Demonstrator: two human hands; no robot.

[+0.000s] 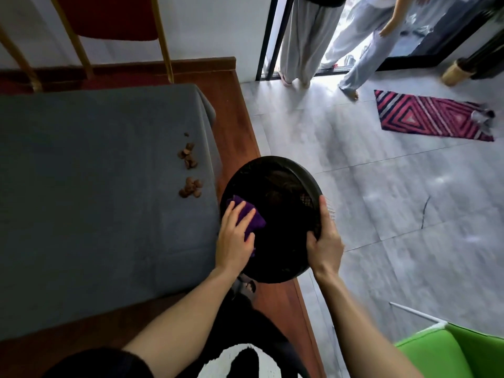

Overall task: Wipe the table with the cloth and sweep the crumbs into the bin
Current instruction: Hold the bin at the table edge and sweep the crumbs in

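We are holding a round black mesh bin (275, 186) up against the right edge of the table (95, 200), which is draped in a grey tablecloth. Our right hand (324, 241) is gripping the bin's near right rim: the thumb is hooked over the inside of the rim while the fingers are wrapping along the outside, pressed close together. Our left hand (236, 236) is reaching over the bin's left rim, right where it meets the table edge, with a purple cloth (249, 215) under it. The fingers (240, 214) of that hand are lying flat on the cloth, slightly spread, pressing it down rather than pinching it; the cloth is sticking out beyond the fingertips and hanging inside the bin's mouth.

Brown crumbs are sitting on the tablecloth in two small clusters near the right edge: the nearer cluster (191, 188) is lying just beyond and to the left of the cloth, and the farther cluster (188, 156) is lying a little past it, with one stray piece beyond that. Both clusters are apart from the cloth and from the bin.

We cannot tell what is lying inside the bin, since its interior is too dark.

Beyond the table, a chair with gold-coloured rails and a red back (109, 20) is standing. On the grey tiled floor to our right, a red striped mat (428, 117) is lying, and a green seat (458, 353) is showing at the lower right corner. Two people (327, 42) are standing at the doorway ahead.
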